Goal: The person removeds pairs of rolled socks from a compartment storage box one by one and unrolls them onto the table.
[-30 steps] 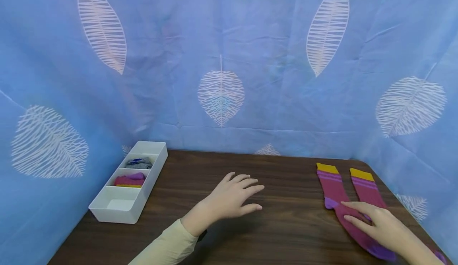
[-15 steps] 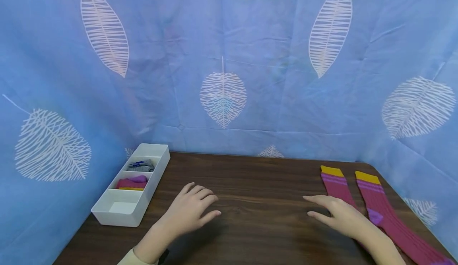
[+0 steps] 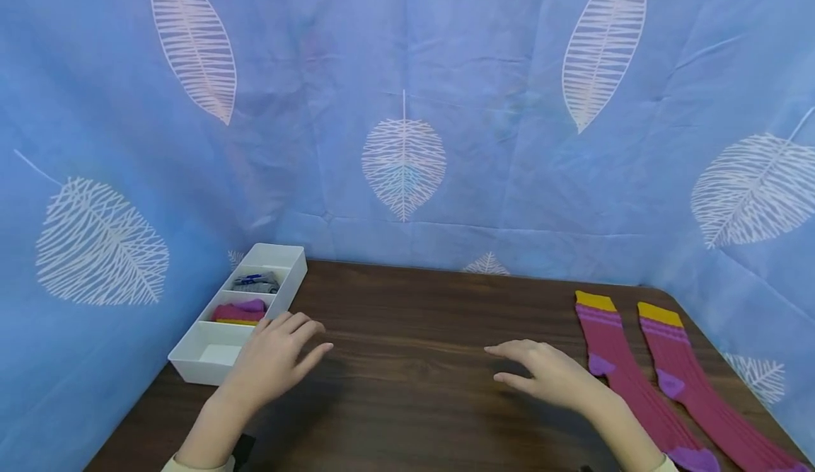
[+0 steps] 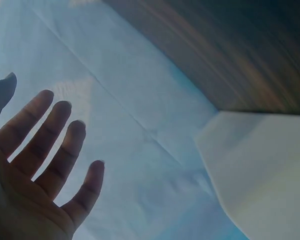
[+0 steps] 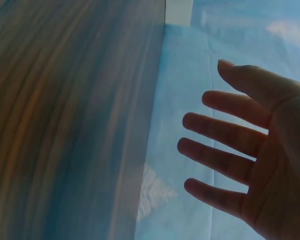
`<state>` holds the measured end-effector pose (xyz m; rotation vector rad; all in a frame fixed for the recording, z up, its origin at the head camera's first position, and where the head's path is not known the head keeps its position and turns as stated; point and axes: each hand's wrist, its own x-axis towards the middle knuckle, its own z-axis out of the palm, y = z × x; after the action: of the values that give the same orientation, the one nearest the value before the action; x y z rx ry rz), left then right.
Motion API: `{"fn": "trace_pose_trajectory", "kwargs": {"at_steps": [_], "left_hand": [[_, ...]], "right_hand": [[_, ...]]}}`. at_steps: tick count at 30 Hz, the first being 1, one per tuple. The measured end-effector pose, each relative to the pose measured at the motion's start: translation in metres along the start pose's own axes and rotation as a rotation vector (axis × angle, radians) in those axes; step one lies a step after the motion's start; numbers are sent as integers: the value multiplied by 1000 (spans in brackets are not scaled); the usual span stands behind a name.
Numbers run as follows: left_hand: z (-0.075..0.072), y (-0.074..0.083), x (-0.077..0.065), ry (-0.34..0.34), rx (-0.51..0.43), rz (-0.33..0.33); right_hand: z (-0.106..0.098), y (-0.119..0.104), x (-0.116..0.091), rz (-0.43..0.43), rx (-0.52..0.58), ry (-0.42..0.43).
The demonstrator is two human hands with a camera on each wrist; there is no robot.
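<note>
My left hand [image 3: 266, 362] hovers over the table beside the white divided box [image 3: 185, 348], its fingers spread and holding nothing; in the head view it covers part of the box's near right side. The left wrist view shows the same hand's bare palm next to the box wall [image 4: 265, 170]. Out over the middle right of the table is my right hand [image 3: 550, 373], fingers relaxed, nothing held. To its right two maroon socks with yellow cuffs and purple heels lie flat side by side, the left sock [image 3: 614, 344] and the right sock [image 3: 690, 366].
In the box's compartments sit a folded maroon sock bundle [image 3: 238, 311] and a folded grey bundle [image 3: 256, 283] with blue on top. Blue curtain [image 3: 477, 175] with white leaf prints rises behind the dark wooden table [image 3: 407, 415] and along both sides.
My left hand has moved left from mid-table to the box. The right hand has left the socks, which it was over, and shifted left. Both socks now show lying flat.
</note>
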<state>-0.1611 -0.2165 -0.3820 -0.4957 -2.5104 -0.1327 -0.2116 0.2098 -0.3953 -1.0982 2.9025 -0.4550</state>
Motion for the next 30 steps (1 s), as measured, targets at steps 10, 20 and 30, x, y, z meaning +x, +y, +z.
{"fn": "trace_pose_trajectory", "kwargs": {"at_steps": [10,20,30], "left_hand": [[-6,-28,-14,67,-6,-173],[5,-60,-37,118,57,-195],[11,-79,-53,-46,52,-430]], "right_hand": [[10,-25,31,-72,38,-37],[24,-56,64,-159,54,-80],[35,-87,94,-222,57,-145]]}}
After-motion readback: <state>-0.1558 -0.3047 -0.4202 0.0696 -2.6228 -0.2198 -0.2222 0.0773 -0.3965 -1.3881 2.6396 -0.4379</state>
